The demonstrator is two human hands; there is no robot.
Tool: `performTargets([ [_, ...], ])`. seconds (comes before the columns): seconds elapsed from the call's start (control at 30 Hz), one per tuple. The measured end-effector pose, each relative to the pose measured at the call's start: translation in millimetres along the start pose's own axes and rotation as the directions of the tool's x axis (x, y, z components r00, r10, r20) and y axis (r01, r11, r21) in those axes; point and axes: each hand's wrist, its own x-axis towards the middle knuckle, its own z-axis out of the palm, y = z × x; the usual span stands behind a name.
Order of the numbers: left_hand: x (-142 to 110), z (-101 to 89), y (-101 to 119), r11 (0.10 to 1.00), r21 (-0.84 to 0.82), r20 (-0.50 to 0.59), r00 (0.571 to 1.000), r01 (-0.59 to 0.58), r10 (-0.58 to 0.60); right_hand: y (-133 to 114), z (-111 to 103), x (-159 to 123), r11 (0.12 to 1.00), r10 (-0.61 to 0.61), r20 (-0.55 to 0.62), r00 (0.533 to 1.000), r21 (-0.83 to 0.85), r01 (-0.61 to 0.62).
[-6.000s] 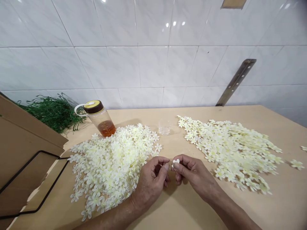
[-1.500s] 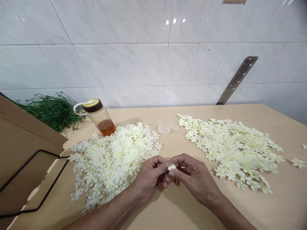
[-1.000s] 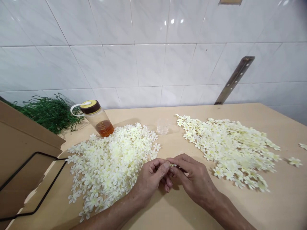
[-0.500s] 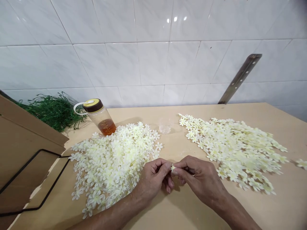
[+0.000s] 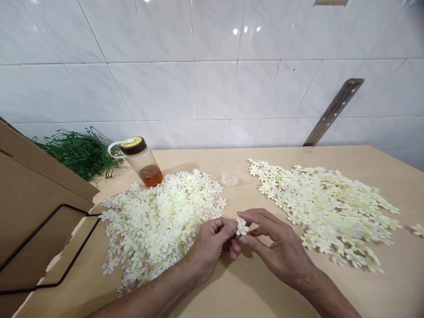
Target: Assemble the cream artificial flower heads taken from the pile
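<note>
My L hand (image 5: 215, 240) has thumb + fingertips pinched on a small white flower (image 5: 242, 227), held over the bench (image 5: 251, 287) btwn the two heaps. R hand (image 5: 276, 243) is loosely spread, thumb & fingers parted around the same flower; can't tell if they touch it. Just beyond on the L, I see the big flower pile (image 5: 162, 221); on the R, a flatter flower spread (image 5: 324, 207). Btwn them, a bit farther, sits a clear cup (image 5: 230, 175). Bottle (image 5: 145, 163) w/ amber liquid stands at the L pile's far edge, green stems (image 5: 82, 152) behind it, L; tiled wall (image 5: 212, 88) at back.
</note>
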Motion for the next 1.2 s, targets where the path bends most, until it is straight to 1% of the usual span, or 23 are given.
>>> performTargets([
  [0.1,0,-1.5,-2,1.0,0.021,0.02,1.0,-0.006,0.006,-1,-5,1,0.994,-0.085,0.042,0.995,-0.072,0.088],
  [0.17,0,-2.8,-4,1.0,0.021,0.038,0.999,-0.004,0.003,-1,-6,2,0.989,-0.103,0.079,0.992,-0.095,0.11],
  [0.27,-1,-3.7,-3,1.0,-0.012,0.062,0.998,0.012,-0.011,1,-5,3,0.993,-0.063,0.094,0.994,-0.091,0.072],
  [0.4,-2,-2.3,-1,1.0,-0.021,0.049,0.999,0.012,-0.011,1,-1,2,0.988,0.017,0.027,0.999,-0.155,-0.013],
  [0.53,-2,-0.4,-3,0.999,0.041,0.015,1.0,-0.017,0.016,-1,2,0,0.971,0.037,-0.017,0.999,-0.236,-0.04],
  [0.6,-2,-0.3,-3,0.998,0.063,0.01,1.0,-0.02,0.02,-1,3,-1,0.967,0.026,-0.017,1.0,-0.255,-0.029],
  [0.67,-2,-0.8,-3,0.998,0.063,0.015,1.0,-0.008,0.007,0,4,-1,0.968,0.01,-0.006,1.0,-0.253,-0.011],
  [0.77,-2,-2.0,-3,0.999,0.045,0.05,0.999,-0.004,0.002,1,4,-1,0.977,0.009,-0.022,1.0,-0.212,-0.013],
  [0.87,-2,-2.7,-4,0.997,0.057,0.053,0.998,-0.047,0.044,2,3,0,0.982,0.033,-0.052,0.998,-0.186,-0.043],
  [0.93,-2,-2.7,-5,0.995,0.073,0.039,0.997,-0.064,0.061,2,3,1,0.982,0.056,-0.047,0.997,-0.177,-0.064],
  [1.0,-2,-2.7,-6,0.995,0.076,0.037,0.998,-0.056,0.053,0,2,2,0.982,0.073,-0.019,0.997,-0.171,-0.076],
  [1.13,0,-2.8,-6,0.998,0.06,0.02,0.999,-0.037,0.036,-4,-2,2,0.988,0.076,0.089,0.993,-0.14,-0.063],
  [1.2,1,-3.0,-6,0.997,0.061,0.009,0.999,-0.044,0.044,-4,-4,2,0.992,0.067,0.113,0.991,-0.112,-0.054],
])
